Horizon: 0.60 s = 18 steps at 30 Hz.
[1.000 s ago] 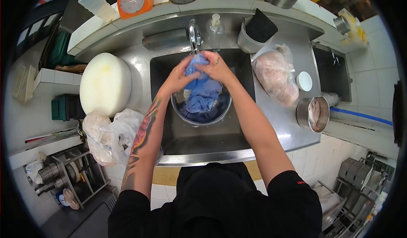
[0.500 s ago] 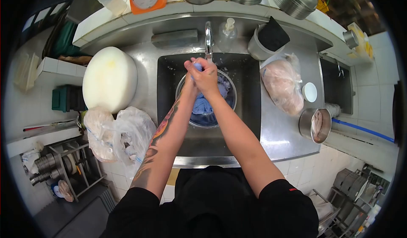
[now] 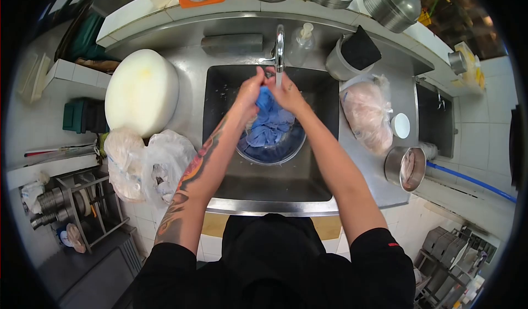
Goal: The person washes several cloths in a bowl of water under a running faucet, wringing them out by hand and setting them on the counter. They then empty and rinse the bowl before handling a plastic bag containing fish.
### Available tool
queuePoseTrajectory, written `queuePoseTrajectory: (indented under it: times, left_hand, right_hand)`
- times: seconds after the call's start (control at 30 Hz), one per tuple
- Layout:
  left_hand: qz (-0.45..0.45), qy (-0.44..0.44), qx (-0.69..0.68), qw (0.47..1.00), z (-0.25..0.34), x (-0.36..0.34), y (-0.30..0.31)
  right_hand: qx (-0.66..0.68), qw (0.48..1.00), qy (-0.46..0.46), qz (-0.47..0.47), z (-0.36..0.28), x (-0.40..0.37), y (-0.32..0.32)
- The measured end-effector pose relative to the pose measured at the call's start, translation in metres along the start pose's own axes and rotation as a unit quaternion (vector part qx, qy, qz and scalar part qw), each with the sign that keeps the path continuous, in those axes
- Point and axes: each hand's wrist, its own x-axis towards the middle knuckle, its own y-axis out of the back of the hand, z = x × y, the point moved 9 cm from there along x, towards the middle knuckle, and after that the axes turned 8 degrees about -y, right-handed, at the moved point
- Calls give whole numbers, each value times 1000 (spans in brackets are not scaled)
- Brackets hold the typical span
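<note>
Cloth of crumpled blue fabric (image 3: 269, 124) lies mostly in a round metal bowl (image 3: 273, 156), its upper end rising between the person's two hands. Left hand (image 3: 251, 93) and right hand (image 3: 287, 95) are close together under a curved chrome tap (image 3: 280, 42), with water running down by the right hand. The left fingers curl narrowly beside the cloth's upper end; the right fingers bend inward from the other side. Whether either hand is pinching the fabric cannot be told. The bowl sits in a dark rectangular sink (image 3: 264, 182), with a big white rounded block (image 3: 142, 93) on the metal counter (image 3: 190, 78) to the left and a clear plastic bag of pale pink contents (image 3: 367, 113) to the right. Half a second earlier, the hands were clasped around a blue bunch; now they are parted slightly, and more blue fabric shows below them. The fingertips are blurred and partly overlapped by the tap, the bowl's far rim is hidden behind the hands and cloth, and an orange scale (image 3: 204, 2) is cut off at the top edge.
</note>
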Motion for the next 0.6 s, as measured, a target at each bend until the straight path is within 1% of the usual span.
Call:
queuePoseTrajectory:
  times: [0.03, 0.07, 0.1, 0.13, 0.17, 0.2, 0.23, 0.27, 0.3, 0.33, 0.37, 0.4, 0.43, 0.47, 0.5, 0.53, 0.57, 0.6]
  left_hand:
    - [-58, -66, -17, 996, 29, 1, -8]
    - [-72, -95, 6, 993, 47, -3, -10]
    - [-86, -111, 81, 987, 62, -12, -14]
    - [-101, -127, 157, 974, 78, -21, -16]
    - [-141, -224, 357, 896, 105, -44, -29]
    - [-141, -224, 357, 896, 110, -42, -20]
    - [-179, -217, 460, 842, 107, -41, -18]
    - [-214, -205, 556, 776, 98, -41, -15]
    - [-195, -178, 529, 806, 96, -42, -21]
    - [-195, -177, 529, 806, 87, -39, -31]
    - [-175, -218, 475, 834, 87, -36, -43]
    - [-153, -257, 418, 857, 89, -34, -51]
    - [-158, -274, 373, 872, 100, -44, -66]
    - [-157, -273, 373, 873, 108, -51, -70]
    - [-150, -278, 402, 860, 117, -56, -71]
    - [-143, -283, 430, 846, 121, -61, -70]
    - [-142, -281, 429, 846, 116, -65, -68]
    - [-173, -303, 317, 882, 111, -73, -71]
  right_hand:
    - [-33, 994, 43, -98, -14, -3, -8]
    - [-67, 975, 85, -195, -26, -9, -14]
    - [-128, 949, 44, -283, -31, -12, -13]
    - [-131, 949, 44, -283, -27, -8, 3]
    - [-104, 959, -22, -264, -14, 4, 22]
    - [-76, 963, -88, -244, -8, 9, 35]
    - [58, 954, -176, -236, -6, 6, 44]
    - [59, 953, -177, -239, -4, 5, 38]
    - [33, 971, -122, -205, -9, 9, 34]
    - [7, 984, -67, -167, -18, 10, 28]
    - [93, 980, -91, -151, -15, 6, 9]
    - [120, 969, -121, -178, -33, -1, 1]
    - [92, 978, -69, -172, -42, 3, 3]
    - [63, 984, -18, -166, -51, 5, 3]
    - [64, 984, -17, -168, -52, 8, 4]
    - [85, 977, -45, -193, -49, 8, 6]
    - [106, 968, -73, -216, -45, 7, 6]
    - [105, 968, -74, -216, -50, 6, 5]
